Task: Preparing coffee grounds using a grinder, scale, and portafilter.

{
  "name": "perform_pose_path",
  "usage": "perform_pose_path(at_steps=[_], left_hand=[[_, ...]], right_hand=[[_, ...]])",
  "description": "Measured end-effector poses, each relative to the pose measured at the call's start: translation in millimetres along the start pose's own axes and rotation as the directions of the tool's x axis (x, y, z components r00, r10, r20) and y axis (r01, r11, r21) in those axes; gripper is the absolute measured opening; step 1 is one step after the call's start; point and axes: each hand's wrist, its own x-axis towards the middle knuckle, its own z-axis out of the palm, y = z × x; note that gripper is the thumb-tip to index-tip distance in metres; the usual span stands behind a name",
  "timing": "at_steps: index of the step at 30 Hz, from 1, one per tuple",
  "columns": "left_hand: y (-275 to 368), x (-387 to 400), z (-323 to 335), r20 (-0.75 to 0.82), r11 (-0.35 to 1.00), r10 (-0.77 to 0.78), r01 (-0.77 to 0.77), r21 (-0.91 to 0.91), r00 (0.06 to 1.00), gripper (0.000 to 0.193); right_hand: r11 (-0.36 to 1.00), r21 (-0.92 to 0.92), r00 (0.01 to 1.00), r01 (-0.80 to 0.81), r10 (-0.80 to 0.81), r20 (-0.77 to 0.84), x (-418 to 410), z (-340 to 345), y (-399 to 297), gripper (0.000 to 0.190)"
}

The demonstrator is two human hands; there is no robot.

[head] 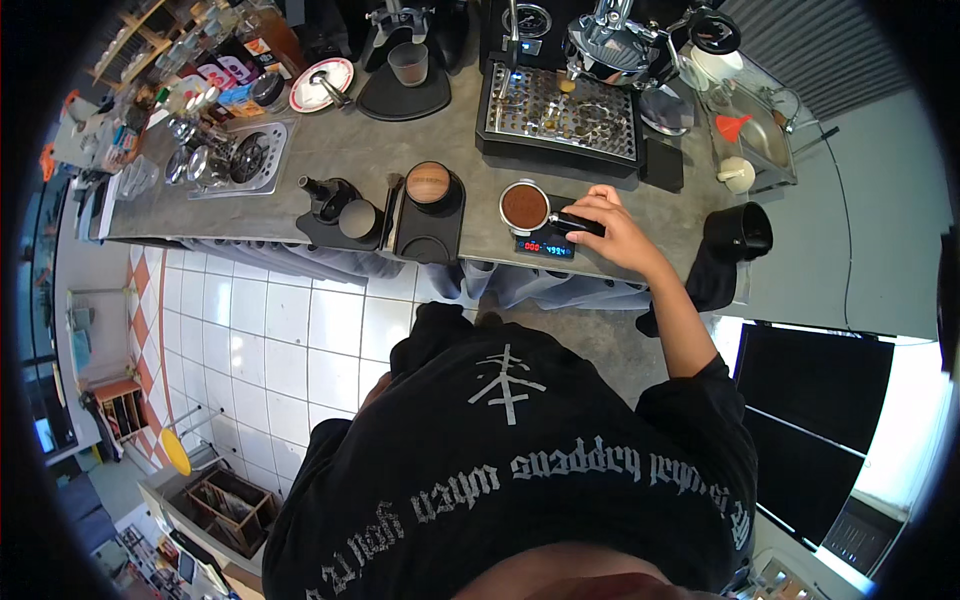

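My right hand (613, 229) grips the black handle of a portafilter (525, 207), thumb on the near side and fingers over the far side. The basket is filled with brown ground coffee, its surface fairly level. Beneath it lies a black digital scale (546, 248) with lit red and blue digits; whether the portafilter rests on it or hovers just above, I cannot tell. To the left, a tamper with a round wooden top (428, 182) stands on a black tamping mat (427, 244). A thin brush (391, 210) lies along the mat's left side. My left hand is out of view.
Behind the scale stands an espresso machine with a perforated drip tray (562, 112). A clear cup (409, 64) sits under the grinder. Left are a black tool stand (337, 221), a glass rinser (251, 157) and bottles (262, 45). A black bin (739, 231) is at right.
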Motion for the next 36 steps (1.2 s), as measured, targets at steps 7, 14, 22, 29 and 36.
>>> perform_pose_path(at_steps=[7,14,22,29,36], left_hand=[[29,16,-4,0.052,0.964,-0.092,0.102,-0.246,0.994,0.025],[-22,83,16,0.07,0.953,0.228,-0.237,0.187,0.971,0.03],[259,-80,-126,0.294,0.839,0.538,-0.471,-0.271,0.79,0.05],[445,-358,-157,0.635,0.567,0.763,-0.345,-0.748,-0.122,0.042],[417,-456,-109,0.3,0.301,0.954,-0.126,-0.945,0.03,0.028]], right_hand=[[1.0,-0.016,0.998,0.006,-0.005,0.059,7,-5,8,0.046],[0.984,-0.16,0.976,0.072,-0.103,-0.195,1,-10,-14,0.041],[0.877,0.479,0.329,-0.04,0.464,-0.822,-68,54,33,0.009],[0.926,0.047,0.391,-0.375,0.204,-0.897,-70,72,34,0.005],[0.928,-0.052,0.341,-0.369,0.083,-0.936,-75,71,35,0.001]])
